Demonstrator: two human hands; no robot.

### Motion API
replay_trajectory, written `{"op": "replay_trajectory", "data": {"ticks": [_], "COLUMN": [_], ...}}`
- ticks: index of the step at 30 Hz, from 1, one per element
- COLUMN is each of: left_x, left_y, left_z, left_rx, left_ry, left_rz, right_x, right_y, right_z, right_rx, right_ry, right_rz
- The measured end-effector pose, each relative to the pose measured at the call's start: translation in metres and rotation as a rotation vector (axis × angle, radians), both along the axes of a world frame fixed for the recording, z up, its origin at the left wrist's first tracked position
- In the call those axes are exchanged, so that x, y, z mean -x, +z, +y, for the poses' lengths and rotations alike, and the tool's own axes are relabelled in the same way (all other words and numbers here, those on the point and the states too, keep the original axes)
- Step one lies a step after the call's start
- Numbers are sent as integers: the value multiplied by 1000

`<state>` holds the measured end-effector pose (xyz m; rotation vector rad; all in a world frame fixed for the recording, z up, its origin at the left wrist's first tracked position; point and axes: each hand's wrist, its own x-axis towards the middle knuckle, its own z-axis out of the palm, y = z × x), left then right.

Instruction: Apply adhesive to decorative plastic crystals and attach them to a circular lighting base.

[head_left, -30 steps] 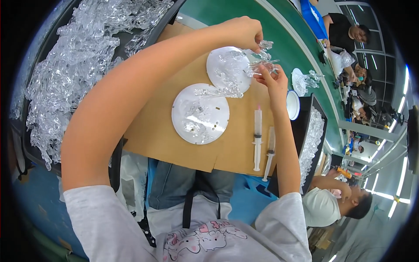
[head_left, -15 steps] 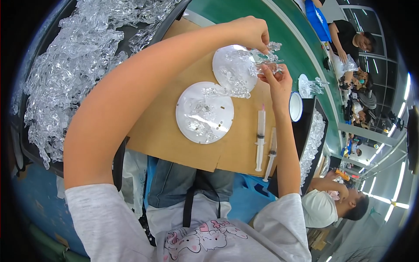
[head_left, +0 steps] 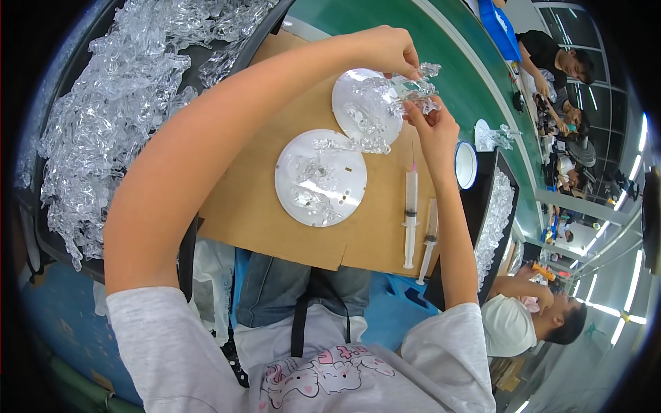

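Over the far white disc [head_left: 341,103], my left hand [head_left: 398,51] reaches across with its fingers pinched on a clear plastic piece [head_left: 428,70]. My right hand [head_left: 436,131] is just nearer, thumb and fingers closed on another part of the clear pieces [head_left: 421,104]. Whether the two hands grip one joined piece or separate ones cannot be made out. Several clear pieces stand on that disc. The nearer white disc [head_left: 292,172] also carries clear pieces, and one long clear piece [head_left: 375,145] lies across the gap between the discs.
Brown cardboard [head_left: 255,227] lies under the discs. Two syringes, one longer [head_left: 411,220] and one shorter [head_left: 429,241], rest by my right forearm. A blue-rimmed white bowl [head_left: 466,165] and a dark tray of clear bits [head_left: 492,227] stand right. A big bin [head_left: 51,237] of clear pieces fills the left.
Both hands stay at the clear pieces over the far disc. My right hand has shifted slightly up and left; the whole view has moved a little.
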<state>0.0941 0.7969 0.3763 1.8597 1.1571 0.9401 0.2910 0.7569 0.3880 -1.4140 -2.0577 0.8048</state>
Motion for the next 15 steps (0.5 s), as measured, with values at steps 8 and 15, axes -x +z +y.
{"op": "replay_trajectory", "data": {"ticks": [8,15], "left_x": [2,0], "left_y": [-3,-5], "left_z": [-2,-17], "left_rx": [43,-113], "left_ry": [-10,90], "left_rz": [-43,125], "right_x": [3,0], "right_y": [-9,-16], "right_z": [-7,-2], "right_rx": [-184,-206], "right_ry": [67,81], "right_rz": [-133,-105]}}
